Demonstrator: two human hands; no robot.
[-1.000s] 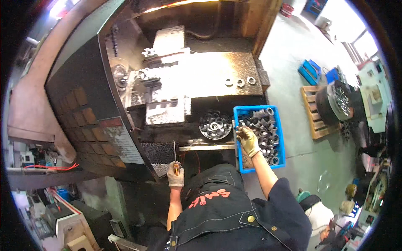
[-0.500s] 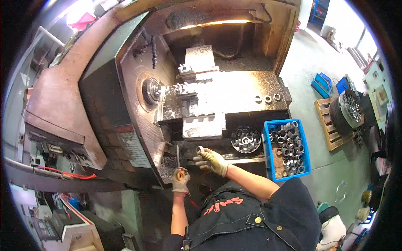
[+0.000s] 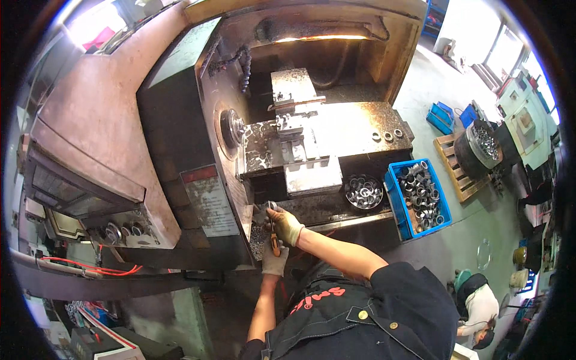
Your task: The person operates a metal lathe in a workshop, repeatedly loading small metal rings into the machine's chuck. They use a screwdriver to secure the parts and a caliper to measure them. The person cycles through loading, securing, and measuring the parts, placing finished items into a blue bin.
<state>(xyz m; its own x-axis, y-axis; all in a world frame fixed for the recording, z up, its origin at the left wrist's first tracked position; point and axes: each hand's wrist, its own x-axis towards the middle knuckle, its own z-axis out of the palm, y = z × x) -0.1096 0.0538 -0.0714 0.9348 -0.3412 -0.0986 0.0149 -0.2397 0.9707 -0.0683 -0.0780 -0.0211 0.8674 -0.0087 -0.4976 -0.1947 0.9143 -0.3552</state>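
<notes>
My left hand [image 3: 275, 263], in a pale work glove, is closed round the orange-brown handle [image 3: 275, 245] of a thin-shafted hand tool. The tool's shaft points away from me and is largely hidden behind my other hand; its exact kind does not show clearly. Just above it, my right hand [image 3: 287, 225], in a yellowish glove, pinches a small metal ring [image 3: 272, 205] between thumb and fingers. The ring is at the far end of the tool; whether the shaft touches it or passes through it I cannot tell. Both hands are at the front of an open lathe, left of centre.
The lathe chuck [image 3: 231, 128] faces the tool slide [image 3: 294, 129]. Three rings [image 3: 389, 137] stand on the machine bed. A round pan [image 3: 363, 192] and a blue crate [image 3: 393, 204] hold many rings. Metal chips [image 3: 259, 240] lie by my hands. Another person [image 3: 480, 306] bends at lower right.
My right hand has moved left with the ring, up to the tool in my left hand. The tool's shaft, visible before, is now mostly covered. The whole view has shifted slightly.
</notes>
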